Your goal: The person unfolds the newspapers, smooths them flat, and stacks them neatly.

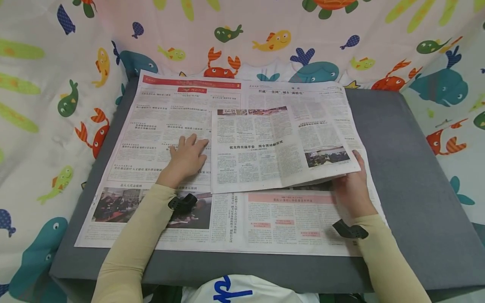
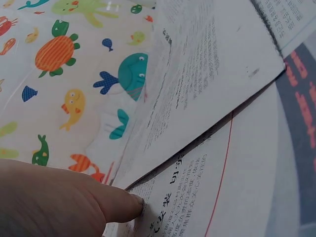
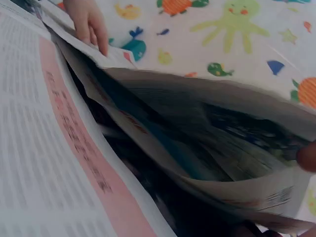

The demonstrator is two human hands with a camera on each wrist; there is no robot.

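A large newspaper [image 1: 132,172] lies spread out, with a smaller folded newspaper [image 1: 250,164] on top of it, right of the middle. My left hand [image 1: 185,158] rests on the spread sheet just left of the folded newspaper, its fingers apart. In the left wrist view a fingertip [image 2: 133,205] is right at the folded newspaper's edge. My right hand [image 1: 355,191] pinches the lower right corner of the folded newspaper, thumb on top and the other fingers largely hidden beneath. That side is raised, and the right wrist view shows its layers [image 3: 197,143] bulging apart.
The spread newspaper covers much of a grey table [image 1: 409,181], whose surface shows along the right and the front. A curtain [image 1: 257,54] printed with sea animals hangs behind and at both sides. Black bands [image 1: 183,204] sit on both wrists.
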